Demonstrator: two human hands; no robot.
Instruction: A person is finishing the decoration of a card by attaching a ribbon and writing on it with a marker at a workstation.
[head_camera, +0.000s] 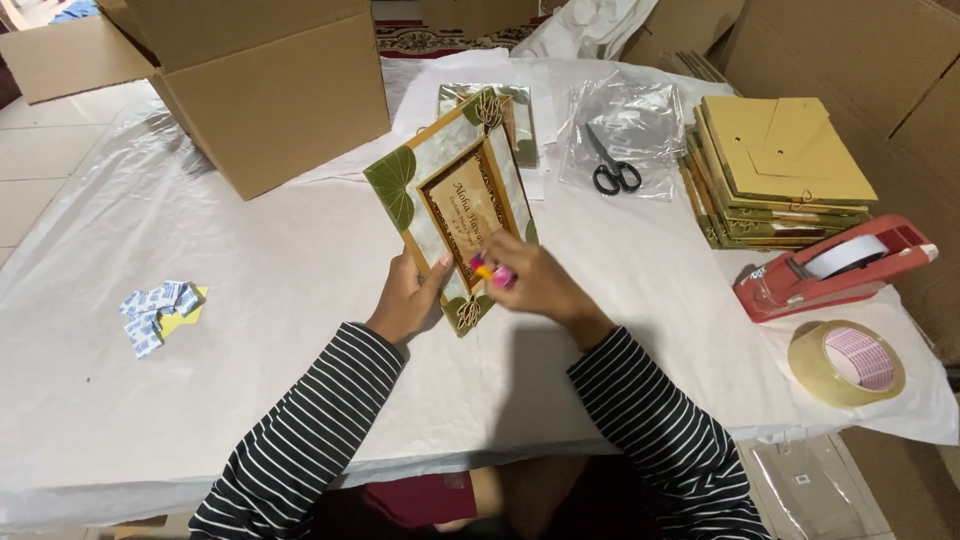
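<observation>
- My striped sleeves come up from the bottom edge, both hands over the white-covered tabletop (250, 290).
- My left hand (408, 297) has its grip closed on the lower left edge of the decorated card (450, 205), thumb on its face, holding it tilted up off the tabletop.
- My right hand (535, 283) is curled around a small pink and yellow object (490, 271), perhaps a glue stick, pressed against the card's lower right.
- Behind the card lies another like it.
- To the right: scissors (612, 165) on a clear bag, a stack of folders (775, 175), a red tape dispenser (835, 265), a tape roll (846, 362).
- A cardboard box (270, 90) stands back left.
</observation>
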